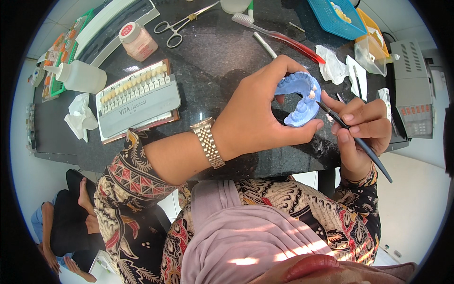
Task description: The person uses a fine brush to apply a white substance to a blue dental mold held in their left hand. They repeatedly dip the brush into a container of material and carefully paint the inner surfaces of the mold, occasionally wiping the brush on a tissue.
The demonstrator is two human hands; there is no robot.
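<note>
My left hand point(250, 111) is wrapped round a blue horseshoe-shaped dental cast point(303, 112), with the thumb at its lower end and the fingers over its upper end. A couple of pale tooth pieces point(312, 91) stand out on the cast's right side. In my right hand point(362, 125) is a slim black brush point(371, 152), pinched between thumb and fingers. Its tip points at the cast's right edge; whether it touches there I cannot tell. A tooth shade guide point(142, 106) with a row of sample teeth lies left of my left hand.
Behind are scissor-like forceps point(176, 34), a jar of pink powder point(138, 41) and a red-handled toothbrush point(283, 37). A white squeeze bottle point(84, 76) stands left. Crumpled tissue point(331, 64) and a blue basket point(338, 21) lie far right. A grey machine point(412, 71) is at the right.
</note>
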